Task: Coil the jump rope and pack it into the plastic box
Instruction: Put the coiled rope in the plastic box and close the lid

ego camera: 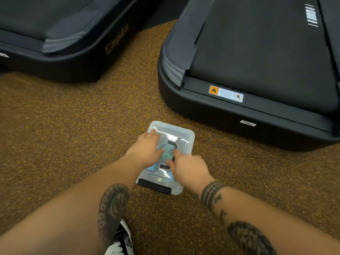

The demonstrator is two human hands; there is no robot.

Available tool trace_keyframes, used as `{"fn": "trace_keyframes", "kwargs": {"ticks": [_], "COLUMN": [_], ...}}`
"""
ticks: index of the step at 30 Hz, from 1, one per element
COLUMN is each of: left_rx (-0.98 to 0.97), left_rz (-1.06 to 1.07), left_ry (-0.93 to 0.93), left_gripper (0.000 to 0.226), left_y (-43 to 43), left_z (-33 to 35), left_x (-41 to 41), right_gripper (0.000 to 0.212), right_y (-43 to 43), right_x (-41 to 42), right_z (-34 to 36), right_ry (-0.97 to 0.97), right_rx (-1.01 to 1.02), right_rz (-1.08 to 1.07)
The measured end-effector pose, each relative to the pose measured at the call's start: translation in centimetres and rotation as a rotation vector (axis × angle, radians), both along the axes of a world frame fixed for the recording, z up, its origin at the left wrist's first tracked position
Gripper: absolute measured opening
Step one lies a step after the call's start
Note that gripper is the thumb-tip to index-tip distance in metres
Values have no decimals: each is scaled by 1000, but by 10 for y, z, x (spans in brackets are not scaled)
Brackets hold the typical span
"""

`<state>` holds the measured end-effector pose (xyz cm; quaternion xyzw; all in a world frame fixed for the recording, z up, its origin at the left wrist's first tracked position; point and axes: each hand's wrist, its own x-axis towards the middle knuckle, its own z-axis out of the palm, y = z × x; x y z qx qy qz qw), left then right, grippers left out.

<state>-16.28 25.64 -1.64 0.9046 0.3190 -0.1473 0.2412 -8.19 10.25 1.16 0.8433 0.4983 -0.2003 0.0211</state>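
A clear plastic box (185, 137) with a black latch at its near end lies on the speckled brown floor. Its clear lid is on top. Through the lid shows the coiled teal jump rope (167, 150) with dark handles. My left hand (147, 150) lies flat on the lid's left side, fingers spread. My right hand (189, 168) rests on the lid's near right part, fingers apart and pointing toward the middle. Neither hand grips anything.
Two black treadmill bases flank the spot: one at the far left (73, 57), one close on the right (257, 107), a short gap from the box. A black and white shoe (122, 240) shows at the bottom edge.
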Motion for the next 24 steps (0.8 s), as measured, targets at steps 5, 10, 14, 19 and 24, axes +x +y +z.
{"fn": "trace_keyframes", "kwargs": {"ticks": [5,10,14,19,24], "left_rx": [94,133,152,120,118], "left_rz": [150,67,4,-30,-12], "left_ry": [-59,98,247,279,260], "left_gripper": [53,79,80,84,92], "left_y": [19,31,38,46,43], "left_z": [-3,0,-9,-24,-24], "left_x": [39,65,78,88,89], "right_gripper": [43,54,59,61,50], "right_y": [32,58,77,79,82], "right_x": [62,99,106,112,116], "right_z": [-10,-33,-41,-41,-43], "right_ry": [187,270,385,538,777], "right_rx": [182,126,-69,-40,33], "right_rz": [-379,-453,-489,-635,-895]}}
